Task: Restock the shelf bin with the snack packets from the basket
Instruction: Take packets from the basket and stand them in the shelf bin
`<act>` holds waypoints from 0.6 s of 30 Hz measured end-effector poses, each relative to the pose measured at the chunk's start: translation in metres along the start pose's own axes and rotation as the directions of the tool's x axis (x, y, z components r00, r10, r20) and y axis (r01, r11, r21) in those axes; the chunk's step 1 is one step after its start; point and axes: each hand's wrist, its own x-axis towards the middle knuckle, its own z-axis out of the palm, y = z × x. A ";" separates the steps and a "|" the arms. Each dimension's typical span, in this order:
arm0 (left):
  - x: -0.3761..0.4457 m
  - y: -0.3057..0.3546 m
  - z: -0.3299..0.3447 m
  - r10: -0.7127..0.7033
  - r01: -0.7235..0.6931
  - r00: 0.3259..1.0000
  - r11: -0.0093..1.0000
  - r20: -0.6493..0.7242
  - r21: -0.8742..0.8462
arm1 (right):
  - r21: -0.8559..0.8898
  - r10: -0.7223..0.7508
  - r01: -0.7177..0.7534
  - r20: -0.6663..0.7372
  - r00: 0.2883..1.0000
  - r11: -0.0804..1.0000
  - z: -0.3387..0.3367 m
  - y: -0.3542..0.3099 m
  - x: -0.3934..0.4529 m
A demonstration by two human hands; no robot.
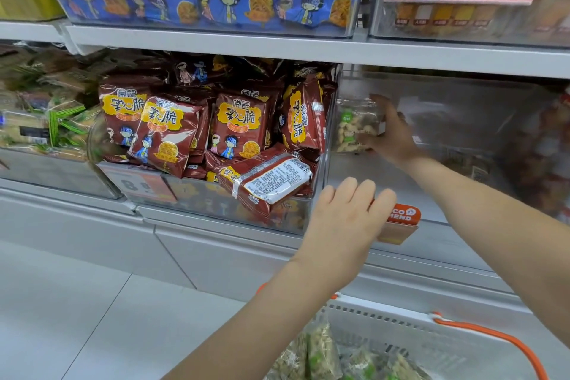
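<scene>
- Right hand, centre right, gripped a nut packet inside the near-empty clear bin.
- Left hand clasped the bin's front edge — more packets waited in the basket, bottom right.

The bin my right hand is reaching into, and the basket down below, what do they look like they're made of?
Bin: seemingly clear hard plastic, glossy; the right hand and its nut packet show through the wall under glare. Basket: white moulded plastic by the look, matte, with a slotted rim and an orange handle.
</scene>
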 end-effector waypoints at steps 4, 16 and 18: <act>0.000 0.000 -0.001 0.014 -0.014 1.000 1.000 0.006 -0.006 | 0.073 0.035 -0.031 -0.065 0.997 0.997 0.005 -0.003 -0.004; 0.000 0.000 -0.003 0.010 -0.010 1.000 1.000 0.011 0.002 | 0.119 0.125 -0.118 -0.055 0.991 0.986 0.000 -0.011 -0.007; 0.001 -0.001 -0.003 0.009 -0.009 1.000 1.000 0.012 0.008 | 0.112 0.171 -0.167 -0.029 0.985 0.980 -0.003 -0.012 -0.008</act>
